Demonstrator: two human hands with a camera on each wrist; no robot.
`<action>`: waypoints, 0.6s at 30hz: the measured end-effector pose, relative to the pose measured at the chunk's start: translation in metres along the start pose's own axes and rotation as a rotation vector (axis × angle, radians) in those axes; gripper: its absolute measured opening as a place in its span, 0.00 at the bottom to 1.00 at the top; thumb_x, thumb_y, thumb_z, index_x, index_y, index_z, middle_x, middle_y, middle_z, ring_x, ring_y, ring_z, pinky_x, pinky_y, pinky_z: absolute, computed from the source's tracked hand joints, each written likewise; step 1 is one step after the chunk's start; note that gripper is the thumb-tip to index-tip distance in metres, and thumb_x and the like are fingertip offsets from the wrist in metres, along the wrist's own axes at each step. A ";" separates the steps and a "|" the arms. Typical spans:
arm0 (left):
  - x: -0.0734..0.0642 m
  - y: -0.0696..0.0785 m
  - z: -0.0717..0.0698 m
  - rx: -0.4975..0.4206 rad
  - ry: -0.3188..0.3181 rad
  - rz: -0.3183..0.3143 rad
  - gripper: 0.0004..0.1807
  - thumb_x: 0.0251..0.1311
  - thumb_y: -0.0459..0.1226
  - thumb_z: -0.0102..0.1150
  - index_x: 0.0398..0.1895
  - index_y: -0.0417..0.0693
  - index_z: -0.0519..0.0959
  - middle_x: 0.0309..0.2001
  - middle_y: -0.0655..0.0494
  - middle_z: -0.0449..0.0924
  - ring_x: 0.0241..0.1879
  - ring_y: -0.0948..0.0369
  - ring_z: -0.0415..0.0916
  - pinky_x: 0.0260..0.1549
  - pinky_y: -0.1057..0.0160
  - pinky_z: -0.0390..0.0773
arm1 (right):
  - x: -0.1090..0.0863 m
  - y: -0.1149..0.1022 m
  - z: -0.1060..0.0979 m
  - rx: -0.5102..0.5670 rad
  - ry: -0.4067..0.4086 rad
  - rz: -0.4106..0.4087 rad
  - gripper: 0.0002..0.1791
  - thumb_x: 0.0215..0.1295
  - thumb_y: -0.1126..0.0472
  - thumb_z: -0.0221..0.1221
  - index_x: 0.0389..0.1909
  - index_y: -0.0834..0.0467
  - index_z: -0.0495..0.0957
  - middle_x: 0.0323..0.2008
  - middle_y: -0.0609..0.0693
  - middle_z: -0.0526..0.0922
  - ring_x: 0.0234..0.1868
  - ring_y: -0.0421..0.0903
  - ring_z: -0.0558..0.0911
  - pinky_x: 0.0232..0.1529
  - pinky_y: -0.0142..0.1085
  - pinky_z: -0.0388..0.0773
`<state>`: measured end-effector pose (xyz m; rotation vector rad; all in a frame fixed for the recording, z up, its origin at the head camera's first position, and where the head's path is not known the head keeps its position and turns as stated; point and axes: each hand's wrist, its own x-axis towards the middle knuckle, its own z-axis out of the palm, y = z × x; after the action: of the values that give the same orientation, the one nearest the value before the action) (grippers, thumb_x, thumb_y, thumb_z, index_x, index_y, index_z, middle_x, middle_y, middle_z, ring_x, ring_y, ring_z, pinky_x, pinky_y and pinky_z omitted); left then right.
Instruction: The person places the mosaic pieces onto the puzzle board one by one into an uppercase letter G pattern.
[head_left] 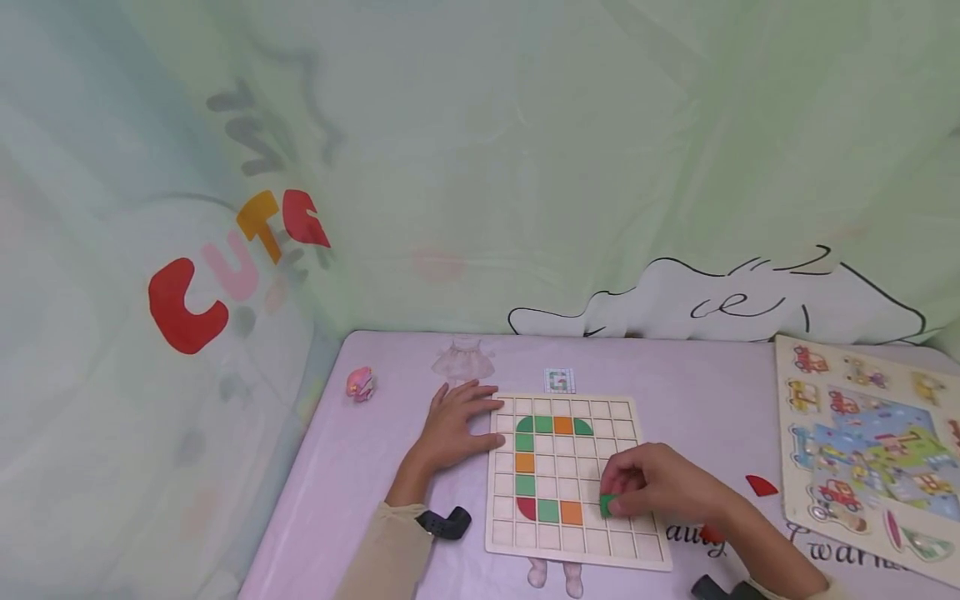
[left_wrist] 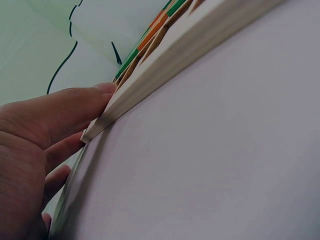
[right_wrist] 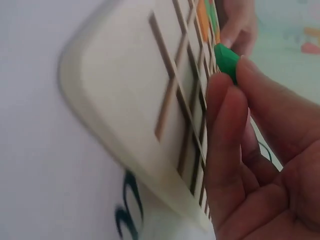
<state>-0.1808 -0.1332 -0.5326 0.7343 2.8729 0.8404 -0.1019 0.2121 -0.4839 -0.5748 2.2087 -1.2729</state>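
Note:
A wooden grid board (head_left: 547, 537) lies on the table, with green, orange and red pieces set in a C-like line of its cells. My right hand (head_left: 660, 483) pinches a small green piece (head_left: 607, 505) between thumb and fingers, over the board's lower right cells. In the right wrist view that green piece (right_wrist: 227, 61) shows at the fingertips. With fingers spread, my left hand (head_left: 453, 425) rests at the board's upper left edge. The left wrist view has its thumb (left_wrist: 95, 95) lying along the board's edge (left_wrist: 165, 75).
A small pattern card (head_left: 559, 381) lies just beyond the board. To the right are a red quarter-round piece (head_left: 762, 485), another red piece (head_left: 711, 534) beside the right forearm, and a picture puzzle (head_left: 795, 517). A pink figurine (head_left: 361, 384) sits at the far left.

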 end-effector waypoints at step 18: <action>0.001 -0.001 0.001 0.005 0.008 0.011 0.30 0.58 0.57 0.67 0.63 0.61 0.81 0.73 0.63 0.71 0.79 0.55 0.56 0.79 0.40 0.41 | 0.016 -0.014 0.023 -0.202 0.085 0.015 0.10 0.50 0.56 0.77 0.21 0.45 0.83 0.21 0.37 0.80 0.26 0.33 0.74 0.25 0.28 0.72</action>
<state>-0.1815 -0.1330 -0.5335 0.7497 2.8822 0.8396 -0.0982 0.1813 -0.4850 -0.5883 2.4254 -1.0928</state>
